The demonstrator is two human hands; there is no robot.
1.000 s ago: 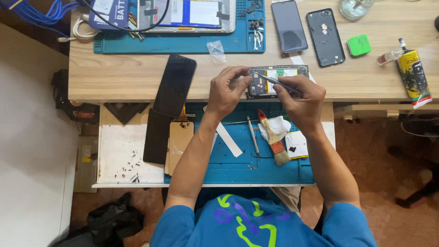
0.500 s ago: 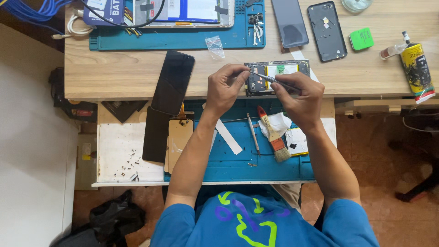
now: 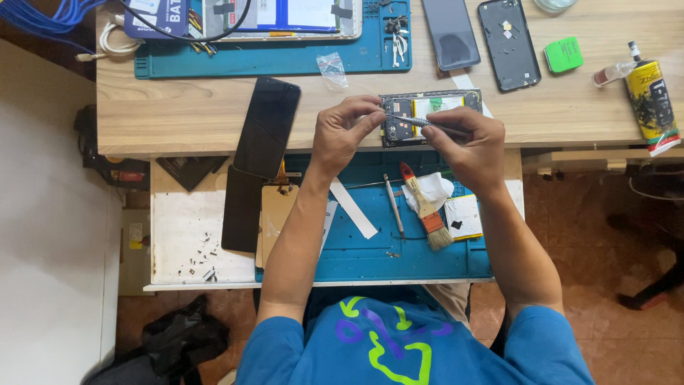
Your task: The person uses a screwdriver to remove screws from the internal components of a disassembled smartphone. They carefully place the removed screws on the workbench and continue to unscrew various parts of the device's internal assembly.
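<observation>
An opened phone [image 3: 430, 113] with its circuit board and battery showing lies on the wooden desk [image 3: 178, 114]. My left hand [image 3: 345, 134] steadies the phone's left end, fingers pinched at the board. My right hand [image 3: 464, 145] holds thin metal tweezers [image 3: 420, 123] whose tip points left onto the board near my left fingertips.
A black screen panel [image 3: 267, 127] lies left of the phone. A blue mat [image 3: 377, 228] on the pull-out shelf holds a brush [image 3: 426, 207], a metal tool [image 3: 392, 204], a white cloth. At the back are a phone [image 3: 449, 32], a back cover [image 3: 509, 43], a green pad [image 3: 563, 54], a spray can [image 3: 650, 100].
Both hands stay at the opened phone; the tweezers tip has shifted slightly along the board. The view has drifted a little.
</observation>
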